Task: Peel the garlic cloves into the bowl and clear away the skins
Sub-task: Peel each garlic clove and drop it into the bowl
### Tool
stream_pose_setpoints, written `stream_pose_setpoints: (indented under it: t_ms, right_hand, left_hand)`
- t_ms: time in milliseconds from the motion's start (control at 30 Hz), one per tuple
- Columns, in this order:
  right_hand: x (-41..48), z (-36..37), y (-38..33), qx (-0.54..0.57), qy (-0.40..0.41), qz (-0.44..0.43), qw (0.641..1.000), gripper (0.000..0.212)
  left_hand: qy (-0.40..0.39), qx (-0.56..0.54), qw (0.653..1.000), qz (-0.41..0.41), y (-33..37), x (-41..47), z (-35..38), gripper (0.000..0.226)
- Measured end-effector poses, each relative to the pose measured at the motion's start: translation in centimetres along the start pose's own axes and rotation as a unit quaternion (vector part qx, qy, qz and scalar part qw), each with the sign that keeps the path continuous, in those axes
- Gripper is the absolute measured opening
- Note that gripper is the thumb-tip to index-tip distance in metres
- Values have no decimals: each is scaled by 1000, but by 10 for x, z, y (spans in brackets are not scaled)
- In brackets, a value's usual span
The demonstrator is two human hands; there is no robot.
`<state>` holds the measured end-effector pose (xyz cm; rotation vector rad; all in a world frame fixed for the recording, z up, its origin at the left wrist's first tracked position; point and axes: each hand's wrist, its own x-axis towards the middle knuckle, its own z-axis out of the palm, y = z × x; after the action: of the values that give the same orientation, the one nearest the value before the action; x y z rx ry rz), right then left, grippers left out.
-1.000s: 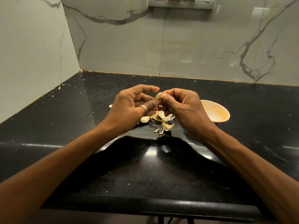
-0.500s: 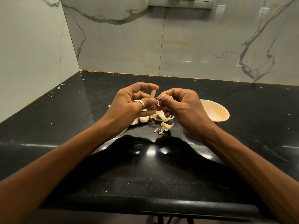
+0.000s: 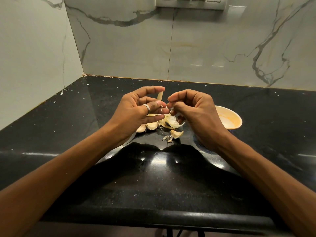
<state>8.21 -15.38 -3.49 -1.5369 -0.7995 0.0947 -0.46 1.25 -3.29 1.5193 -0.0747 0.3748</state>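
**One clove half out of its skin**

The left hand [image 3: 136, 113] pinched a pale garlic clove [image 3: 159, 96] upright between forefinger tip and thumb, raised above the black counter [image 3: 68, 134]. Just beside it, the right hand [image 3: 193, 113] had its fingers curled, with thumb and forefinger nipping a thin strip of skin [image 3: 171, 111]. Whether that strip was joined to the clove could not be told.

Below the hands lay a few unpeeled cloves [image 3: 147, 127] and a heap of loose skins [image 3: 171, 122]. The bowl [image 3: 237, 117] stood to the right of the heap, partly hidden behind the right hand. No clove showed in the part that could be seen.

The step looked like stripping this one clove. It would probably go best with the left grip firm but light, so the slippery clove did not shoot out. The right hand should pull the skin down along the clove's length rather than sideways. Any papery bits left clinging should be picked off over the heap, not over the bowl.
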Motion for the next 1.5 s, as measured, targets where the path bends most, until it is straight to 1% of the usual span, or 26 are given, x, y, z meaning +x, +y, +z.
stream_pose_setpoints:
  t_ms: [100,200,333,567,700,967,1333,1500]
  right_hand:
    - [0,0,2,-17,3,1,1000,16]
    - [-1,0,3,-32,5,0,999,13]
    - [-1,0,2,-42,9,-10,999,15]
    - [-1,1,1,-23,6,-10,1000,12]
    - [0,1,2,-8,2,-7,1000,11]
    - [1,-1,3,24,-11,8,1000,11]
    - [1,2,7,4,-15,13,1000,10]
    - [1,3,4,29,-14,10,999,13]
  left_hand:
    - [0,5,1000,2,1,0,1,35]
    - [2,18,1000,5,1,-1,2,37]
    - [5,56,998,21,-1,-1,3,38]
    - [20,118,991,60,-3,-2,3,23]
    - [24,141,986,82,-5,-3,4,20]
    - [27,163,981,105,-8,-2,3,20]
    - [32,220,962,158,-14,1,2,23]
    - [39,188,969,153,-12,1,2,22]
